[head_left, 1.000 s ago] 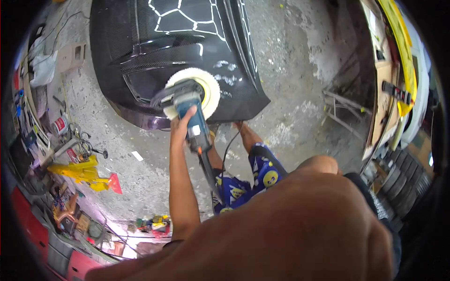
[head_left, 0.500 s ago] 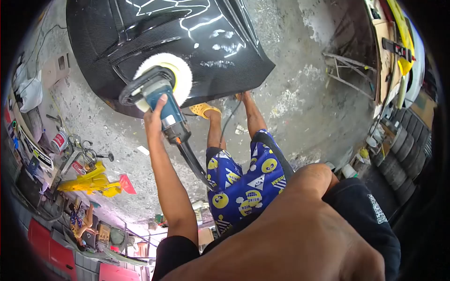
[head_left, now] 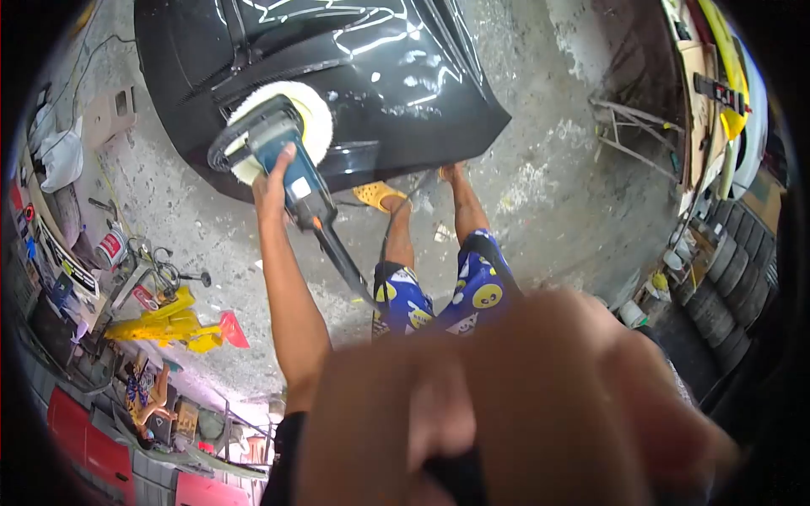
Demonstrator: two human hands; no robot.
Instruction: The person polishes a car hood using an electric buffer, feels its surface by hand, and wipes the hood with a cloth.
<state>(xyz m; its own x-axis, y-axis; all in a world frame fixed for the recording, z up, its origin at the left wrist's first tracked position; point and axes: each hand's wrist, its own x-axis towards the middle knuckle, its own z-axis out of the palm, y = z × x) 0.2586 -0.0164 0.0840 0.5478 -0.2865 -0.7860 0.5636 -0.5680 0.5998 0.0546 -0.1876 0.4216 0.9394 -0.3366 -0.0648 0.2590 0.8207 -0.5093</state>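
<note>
My left hand (head_left: 272, 192) is closed round the body of a blue and black polisher (head_left: 295, 169). Its round white wool pad (head_left: 316, 118) lies over the near edge of a glossy black carbon-fibre car hood (head_left: 405, 126); whether pad and hood touch, I cannot tell. The black power cord trails back toward my blue patterned shorts (head_left: 483, 291). Very close to the camera, my right hand (head_left: 523, 405) is a large blur with fingers apart and nothing seen in them. It hides my torso and part of the shorts.
Grey concrete floor (head_left: 540, 194) surrounds the hood. Yellow plastic-like pieces (head_left: 169, 327) and a can (head_left: 111, 246) lie left. Another person (head_left: 148, 392) sits at lower left. A metal frame (head_left: 637, 126) and stacked tyres (head_left: 717, 287) stand right.
My right hand has risen toward the middle of the view, its fingers now before the camera. The polisher has shifted slightly left over the hood, still in my left hand. The view has shifted a little.
</note>
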